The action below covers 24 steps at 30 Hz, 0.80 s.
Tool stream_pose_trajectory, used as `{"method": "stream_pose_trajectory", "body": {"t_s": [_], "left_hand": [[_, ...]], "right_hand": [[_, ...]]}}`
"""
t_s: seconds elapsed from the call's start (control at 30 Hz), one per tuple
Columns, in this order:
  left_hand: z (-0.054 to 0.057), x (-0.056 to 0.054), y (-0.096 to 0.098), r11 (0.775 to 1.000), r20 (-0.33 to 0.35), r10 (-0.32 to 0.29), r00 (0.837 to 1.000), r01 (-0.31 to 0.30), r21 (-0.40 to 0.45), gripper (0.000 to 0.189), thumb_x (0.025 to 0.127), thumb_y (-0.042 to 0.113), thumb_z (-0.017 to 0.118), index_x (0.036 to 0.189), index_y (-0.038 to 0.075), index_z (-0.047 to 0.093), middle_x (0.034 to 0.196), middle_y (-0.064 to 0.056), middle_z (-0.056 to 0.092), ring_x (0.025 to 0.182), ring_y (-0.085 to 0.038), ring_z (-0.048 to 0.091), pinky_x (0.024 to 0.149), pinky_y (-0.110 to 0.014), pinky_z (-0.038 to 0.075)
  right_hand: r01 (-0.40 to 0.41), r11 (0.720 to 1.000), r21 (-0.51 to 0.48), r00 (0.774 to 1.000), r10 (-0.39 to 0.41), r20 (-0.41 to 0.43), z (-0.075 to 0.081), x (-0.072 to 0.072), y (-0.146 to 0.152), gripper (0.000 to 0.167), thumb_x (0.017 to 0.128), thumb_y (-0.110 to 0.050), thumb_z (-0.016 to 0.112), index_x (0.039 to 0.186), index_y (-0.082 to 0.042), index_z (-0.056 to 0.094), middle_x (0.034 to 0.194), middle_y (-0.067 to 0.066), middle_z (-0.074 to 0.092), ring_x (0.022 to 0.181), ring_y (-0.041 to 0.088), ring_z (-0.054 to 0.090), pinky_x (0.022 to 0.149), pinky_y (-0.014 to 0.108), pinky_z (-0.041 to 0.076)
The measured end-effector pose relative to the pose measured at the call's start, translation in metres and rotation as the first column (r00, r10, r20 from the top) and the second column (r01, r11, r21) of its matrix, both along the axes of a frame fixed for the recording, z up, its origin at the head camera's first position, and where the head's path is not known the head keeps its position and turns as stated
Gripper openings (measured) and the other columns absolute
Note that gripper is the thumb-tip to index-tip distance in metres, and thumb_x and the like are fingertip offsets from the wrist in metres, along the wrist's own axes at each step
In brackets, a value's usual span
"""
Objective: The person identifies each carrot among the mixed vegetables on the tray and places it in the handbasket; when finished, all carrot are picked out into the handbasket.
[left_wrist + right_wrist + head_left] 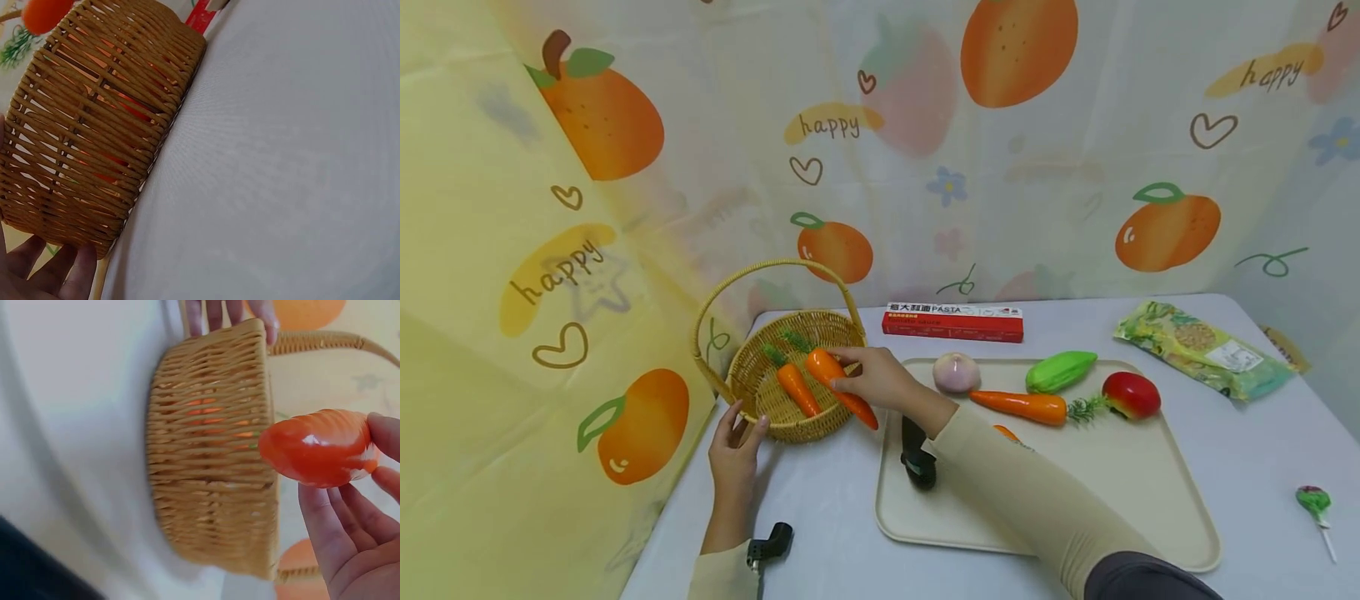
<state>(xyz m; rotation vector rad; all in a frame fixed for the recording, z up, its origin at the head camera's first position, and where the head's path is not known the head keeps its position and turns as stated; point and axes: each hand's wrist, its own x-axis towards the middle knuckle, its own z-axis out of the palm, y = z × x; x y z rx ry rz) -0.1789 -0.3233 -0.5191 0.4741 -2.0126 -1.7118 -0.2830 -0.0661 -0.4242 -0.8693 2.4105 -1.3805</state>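
Observation:
A wicker basket with a tall arched handle stands on the left of the table. My left hand grips its near left rim, with fingers against the wall in the left wrist view. An orange toy carrot is pinched between the thumb and fingers of my right hand, tilted over the basket's right rim. Its glossy orange body is above the rim in the right wrist view. Inside the basket lies another carrot with a green top; more orange shows through the weave.
A beige tray holds a purple-white bulb, a carrot, a green vegetable and a red fruit. My right forearm partly covers another orange piece. Behind lies a pasta box; rightward, a packet and lollipop.

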Motion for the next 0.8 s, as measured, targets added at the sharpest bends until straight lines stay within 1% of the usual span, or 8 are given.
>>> {"method": "stream_pose_trajectory", "body": {"t_s": [0.13, 0.3, 0.4, 0.5, 0.63, 0.7, 0.8], "left_hand": [[-0.001, -0.001, -0.001, 1.0, -0.01, -0.002, 1.0, 0.003, 0.018, 0.062, 0.087, 0.026, 0.076, 0.142, 0.014, 0.05, 0.15, -0.002, 0.039, 0.13, -0.027, 0.043, 0.082, -0.009, 0.045], [-0.003, -0.003, -0.003, 1.0, -0.02, -0.006, 1.0, 0.006, 0.028, 0.063, 0.086, 0.026, 0.077, 0.141, 0.012, 0.051, 0.148, -0.004, 0.041, 0.129, -0.028, 0.044, 0.081, -0.01, 0.046], [-0.004, -0.001, -0.004, 1.0, -0.01, -0.006, 1.0, 0.006, 0.027, 0.063, 0.085, 0.028, 0.077, 0.141, 0.013, 0.051, 0.148, -0.004, 0.042, 0.129, -0.028, 0.044, 0.081, -0.01, 0.046], [-0.005, 0.0, -0.005, 1.0, 0.004, -0.002, 1.0, 0.002, 0.019, 0.064, 0.085, 0.03, 0.077, 0.142, 0.014, 0.051, 0.148, -0.002, 0.042, 0.129, -0.026, 0.044, 0.08, -0.009, 0.046], [-0.003, 0.001, -0.005, 1.0, -0.009, 0.003, 1.0, -0.002, 0.015, 0.063, 0.086, 0.026, 0.076, 0.141, 0.012, 0.05, 0.148, -0.003, 0.041, 0.129, -0.027, 0.043, 0.08, -0.009, 0.046], [-0.002, 0.0, -0.004, 1.0, -0.018, -0.002, 1.0, 0.002, 0.019, 0.063, 0.087, 0.024, 0.076, 0.142, 0.01, 0.05, 0.148, -0.004, 0.041, 0.13, -0.028, 0.043, 0.081, -0.009, 0.046], [0.001, -0.001, -0.002, 1.0, -0.01, -0.01, 1.0, 0.011, 0.025, 0.064, 0.087, 0.024, 0.076, 0.143, 0.01, 0.048, 0.149, -0.004, 0.04, 0.131, -0.028, 0.042, 0.082, -0.009, 0.045]], "right_hand": [[-0.031, 0.999, 0.01, 0.999, 0.031, -0.032, 0.009, -0.006, -0.015, 0.055, 0.089, -0.03, 0.073, 0.141, -0.025, 0.055, 0.117, 0.0, 0.065, 0.09, 0.011, 0.064, 0.068, 0.022, 0.054], [-0.023, 0.999, 0.042, 0.998, 0.025, -0.066, 0.016, -0.013, -0.03, 0.055, 0.091, -0.032, 0.071, 0.142, -0.025, 0.052, 0.12, -0.001, 0.063, 0.095, 0.011, 0.063, 0.069, 0.022, 0.054], [-0.021, 0.999, 0.035, 0.998, 0.023, -0.064, 0.019, -0.015, -0.037, 0.055, 0.091, -0.032, 0.07, 0.143, -0.027, 0.051, 0.121, -0.002, 0.062, 0.095, 0.011, 0.062, 0.071, 0.022, 0.054], [-0.016, 1.0, -0.007, 0.999, 0.016, -0.047, 0.02, -0.016, -0.047, 0.056, 0.091, -0.031, 0.071, 0.143, -0.026, 0.051, 0.121, -0.001, 0.062, 0.094, 0.012, 0.062, 0.07, 0.023, 0.054], [-0.002, 0.999, -0.05, 1.0, 0.002, -0.017, 0.016, -0.016, -0.064, 0.056, 0.092, -0.031, 0.07, 0.143, -0.023, 0.051, 0.121, 0.001, 0.062, 0.093, 0.012, 0.062, 0.07, 0.024, 0.054], [0.014, 0.999, -0.053, 1.0, -0.014, -0.003, 0.012, -0.015, -0.072, 0.056, 0.092, -0.033, 0.069, 0.144, -0.024, 0.05, 0.122, 0.0, 0.062, 0.093, 0.011, 0.062, 0.07, 0.024, 0.054], [0.057, 0.997, -0.045, 0.998, -0.057, 0.0, 0.003, -0.014, -0.084, 0.056, 0.092, -0.035, 0.069, 0.144, -0.026, 0.05, 0.121, -0.002, 0.061, 0.094, 0.01, 0.06, 0.072, 0.024, 0.053]]}}
